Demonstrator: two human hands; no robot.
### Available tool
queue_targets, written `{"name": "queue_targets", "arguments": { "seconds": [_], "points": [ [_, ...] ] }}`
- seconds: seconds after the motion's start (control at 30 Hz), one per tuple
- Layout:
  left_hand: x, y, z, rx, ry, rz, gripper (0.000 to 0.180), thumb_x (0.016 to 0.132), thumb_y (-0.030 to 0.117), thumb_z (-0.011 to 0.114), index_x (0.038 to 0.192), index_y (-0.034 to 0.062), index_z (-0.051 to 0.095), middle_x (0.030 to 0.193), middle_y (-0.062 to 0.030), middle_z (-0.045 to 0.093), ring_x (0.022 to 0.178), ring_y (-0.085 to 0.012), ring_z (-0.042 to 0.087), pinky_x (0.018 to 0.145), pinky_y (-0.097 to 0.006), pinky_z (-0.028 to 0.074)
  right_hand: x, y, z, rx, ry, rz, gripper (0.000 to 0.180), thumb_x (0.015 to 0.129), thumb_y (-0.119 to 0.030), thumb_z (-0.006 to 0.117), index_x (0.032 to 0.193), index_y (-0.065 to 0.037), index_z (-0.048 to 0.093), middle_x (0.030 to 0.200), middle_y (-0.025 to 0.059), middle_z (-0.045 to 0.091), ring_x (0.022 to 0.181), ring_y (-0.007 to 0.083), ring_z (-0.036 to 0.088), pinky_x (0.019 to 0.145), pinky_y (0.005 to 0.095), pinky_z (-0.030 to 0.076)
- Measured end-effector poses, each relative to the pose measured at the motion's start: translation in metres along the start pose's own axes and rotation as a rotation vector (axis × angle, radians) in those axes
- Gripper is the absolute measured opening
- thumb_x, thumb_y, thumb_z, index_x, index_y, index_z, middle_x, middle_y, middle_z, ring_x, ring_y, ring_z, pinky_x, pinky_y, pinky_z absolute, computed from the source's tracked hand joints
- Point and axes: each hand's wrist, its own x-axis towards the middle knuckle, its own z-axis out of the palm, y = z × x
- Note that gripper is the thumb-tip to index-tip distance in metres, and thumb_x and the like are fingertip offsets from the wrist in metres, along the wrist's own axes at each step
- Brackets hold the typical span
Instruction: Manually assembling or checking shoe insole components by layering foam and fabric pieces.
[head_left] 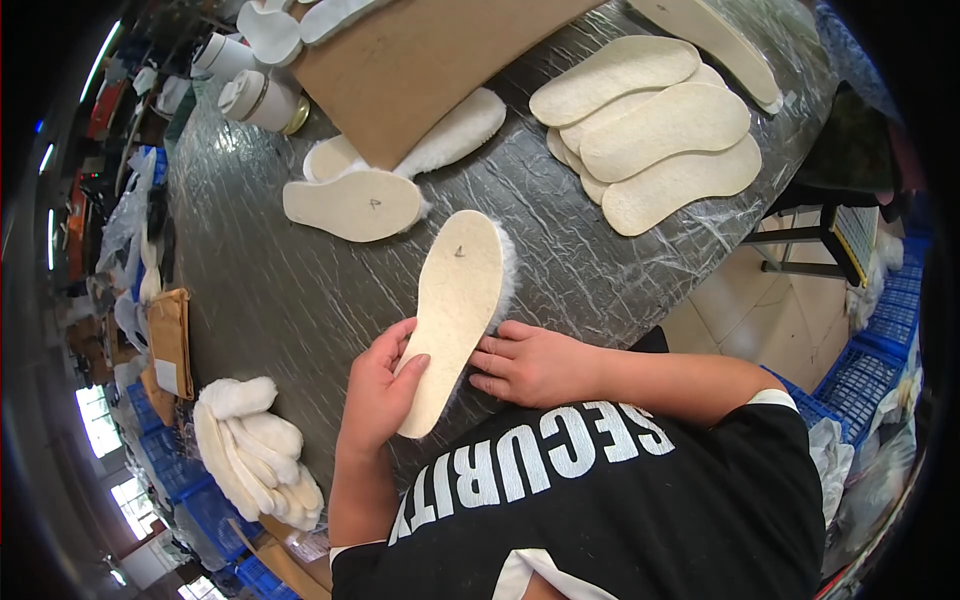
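A cream felt insole (455, 300) with white fleece along its right edge is tilted over the table in front of me. My left hand (385, 385) grips its lower left side, the thumb lying on the felt face and the fingers behind. At the lower right edge, my right hand (530, 365) has its bent fingers against the fleece, their tips partly hidden there. Just beyond lies another felt insole (350, 205), fleece underneath. Behind that, a fleece insole (455, 130) shows its white furry side.
Cream insoles (665, 130) lie piled at the far right of the plastic-covered table (290, 290). Brown board (400, 60) covers the far middle, beside a lidded jar (262, 102). Fleece insoles (255, 450) are heaped at left. A stool (840, 245) and blue crates (870, 370) stand right.
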Motion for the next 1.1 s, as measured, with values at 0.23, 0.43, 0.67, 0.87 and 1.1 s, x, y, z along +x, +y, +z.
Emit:
{"name": "queue_targets", "arguments": {
  "seconds": [0.23, 0.43, 0.67, 0.87, 1.1],
  "points": [
    [0.003, -0.002, -0.008, 0.012, -0.029, -0.019, 0.040, 0.089, -0.003, 0.057, 0.128, -0.0095, 0.050, 0.109, -0.0138, 0.067, 0.096, -0.0133, 0.063, 0.084, -0.026, 0.049, -0.008, 0.007, -0.014, 0.112, 0.007, 0.204, 0.026, 0.075, -0.017, 0.063, 0.098, -0.005, 0.064, 0.100, 0.0066, 0.066, 0.089, 0.0197, 0.060, 0.081, 0.0357, 0.044],
    [0.009, 0.007, -0.010, -0.168, -0.088, -0.113, 0.042, 0.090, -0.002, 0.055, 0.131, -0.0103, 0.046, 0.108, -0.0137, 0.066, 0.095, -0.0131, 0.064, 0.082, -0.026, 0.051, -0.001, 0.003, -0.007, 0.039, 0.029, 0.036, 0.027, 0.081, -0.016, 0.055, 0.102, -0.006, 0.067, 0.106, 0.0022, 0.064, 0.091, 0.0168, 0.056, 0.081, 0.0325, 0.041],
    [0.016, 0.001, -0.010, -0.152, -0.124, -0.053, 0.042, 0.089, -0.002, 0.056, 0.130, -0.0094, 0.049, 0.109, -0.0133, 0.066, 0.094, -0.0131, 0.064, 0.082, -0.026, 0.051, 0.008, 0.001, -0.001, -0.002, -0.066, 0.097, 0.036, 0.085, -0.020, 0.051, 0.116, -0.006, 0.063, 0.114, 0.0020, 0.063, 0.104, 0.0158, 0.052, 0.085, 0.0323, 0.037],
    [0.020, 0.006, -0.012, -0.100, -0.111, -0.066, 0.040, 0.088, -0.002, 0.057, 0.127, -0.0073, 0.053, 0.104, -0.0112, 0.068, 0.090, -0.0116, 0.064, 0.080, -0.025, 0.050, 0.006, -0.001, -0.004, 0.031, -0.120, 0.092, 0.037, 0.085, -0.021, 0.051, 0.116, -0.004, 0.064, 0.114, 0.0040, 0.063, 0.107, 0.0169, 0.052, 0.086, 0.0333, 0.037],
    [0.023, 0.001, -0.009, 0.121, -0.092, -0.033, 0.040, 0.087, -0.001, 0.059, 0.126, -0.0050, 0.055, 0.100, -0.0094, 0.069, 0.089, -0.0108, 0.063, 0.079, -0.025, 0.050, 0.005, 0.000, -0.002, 0.017, -0.110, 0.062, 0.039, 0.083, -0.022, 0.054, 0.117, -0.006, 0.062, 0.122, 0.0071, 0.060, 0.106, 0.0179, 0.051, 0.091, 0.0355, 0.038]
  ]
}}
